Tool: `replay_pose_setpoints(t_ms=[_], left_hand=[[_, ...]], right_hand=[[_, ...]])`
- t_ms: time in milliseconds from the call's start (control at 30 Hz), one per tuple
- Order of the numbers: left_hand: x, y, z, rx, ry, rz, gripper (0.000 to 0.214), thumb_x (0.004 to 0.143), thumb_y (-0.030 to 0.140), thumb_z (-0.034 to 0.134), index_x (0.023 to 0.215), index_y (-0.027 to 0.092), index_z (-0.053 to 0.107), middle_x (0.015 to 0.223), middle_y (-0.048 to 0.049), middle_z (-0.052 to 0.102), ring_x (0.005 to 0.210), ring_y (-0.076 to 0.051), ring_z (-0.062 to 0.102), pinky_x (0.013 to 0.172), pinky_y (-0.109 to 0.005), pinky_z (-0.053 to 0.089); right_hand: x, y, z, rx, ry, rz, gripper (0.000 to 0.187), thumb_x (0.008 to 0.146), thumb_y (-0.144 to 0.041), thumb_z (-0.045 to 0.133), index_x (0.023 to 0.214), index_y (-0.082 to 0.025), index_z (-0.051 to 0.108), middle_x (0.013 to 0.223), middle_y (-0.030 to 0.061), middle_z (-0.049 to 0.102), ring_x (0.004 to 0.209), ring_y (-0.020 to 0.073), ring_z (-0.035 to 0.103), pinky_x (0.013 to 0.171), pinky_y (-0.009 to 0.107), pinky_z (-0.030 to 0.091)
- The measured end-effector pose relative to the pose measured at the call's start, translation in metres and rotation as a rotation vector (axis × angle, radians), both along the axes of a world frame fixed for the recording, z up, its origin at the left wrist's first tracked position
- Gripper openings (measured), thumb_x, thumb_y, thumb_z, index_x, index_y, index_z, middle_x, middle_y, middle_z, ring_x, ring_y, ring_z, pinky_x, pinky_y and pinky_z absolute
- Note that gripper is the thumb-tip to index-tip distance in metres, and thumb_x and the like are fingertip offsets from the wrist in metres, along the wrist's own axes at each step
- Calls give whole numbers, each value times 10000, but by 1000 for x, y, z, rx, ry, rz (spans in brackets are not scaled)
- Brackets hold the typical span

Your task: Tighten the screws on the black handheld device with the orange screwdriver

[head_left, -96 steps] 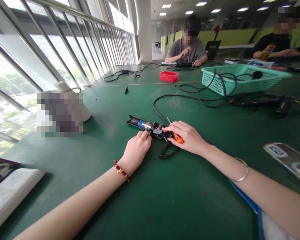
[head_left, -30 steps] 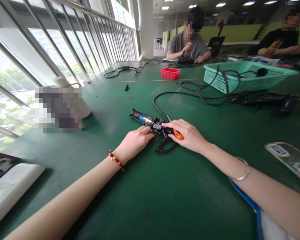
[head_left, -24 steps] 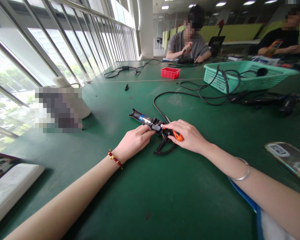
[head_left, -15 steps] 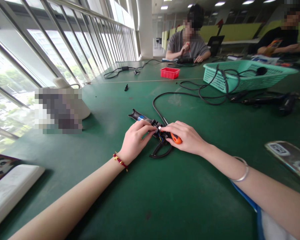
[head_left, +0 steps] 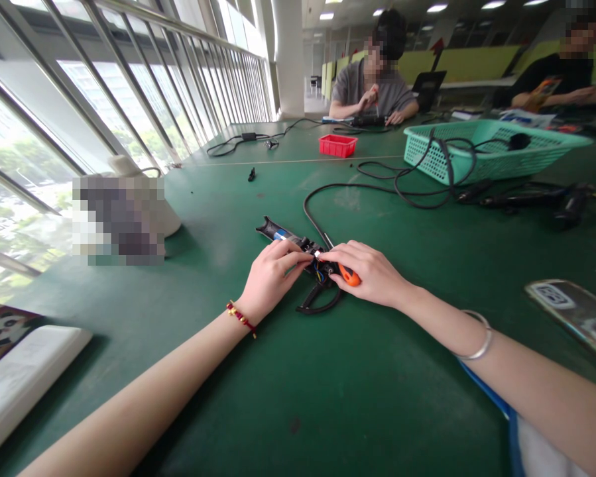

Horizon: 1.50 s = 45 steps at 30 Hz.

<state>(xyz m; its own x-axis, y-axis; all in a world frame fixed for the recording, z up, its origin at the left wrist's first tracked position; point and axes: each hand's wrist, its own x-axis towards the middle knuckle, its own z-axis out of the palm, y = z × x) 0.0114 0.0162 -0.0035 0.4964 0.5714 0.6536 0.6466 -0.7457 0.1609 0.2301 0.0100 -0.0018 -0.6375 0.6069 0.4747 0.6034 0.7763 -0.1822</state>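
At mid-frame, the left hand pinches a hidden part of the opened tool; the right hand curls round an orange-handled screwdriver, whose swinging shaft could snag loose wires.

Open-plan office, part workshop
Yellow-green cubicle partitions and ceiling lights behind — in front, a green worktable with 2 co-workers and an opened handheld tool.
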Motion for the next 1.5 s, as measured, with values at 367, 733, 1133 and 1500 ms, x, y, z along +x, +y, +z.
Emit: replay_pose_setpoints(t_ms=[367,733,1133,1500], left_hand=[[-8,-4,14,315,394,48,192,878,257,505,997,264,656,843,-25,647,757,-155,538,624,-298,348],[-26,16,5,-53,279,197,581,790,269,480,1349,157,364,1341,-67,479,1275,-240,349,1102,-427,205],[-21,13,5,-65,247,404,485,776,371,516,1228,194,501,1170,-81,561,1131,-294,416,999,-451,260],[-16,9,6,-82,237,515,386,782,405,511,1099,189,559,1112,-108,529,1073,-308,404,944,-454,292]], right_hand=[[2,-2,0,-1,8,-33,323,857,-222,457,1172,-206,528,1141,87,558,954,200,563,856,339,470],[3,-6,1,62,258,-393,185,809,-339,483,914,-216,572,567,-35,561,490,135,518,530,245,397],[5,-7,30,121,667,-326,147,705,-191,596,838,-217,540,756,-13,603,543,109,557,586,248,462],[-3,-22,50,36,708,-220,101,732,-216,607,794,-216,527,671,-50,571,501,83,546,525,209,451]])
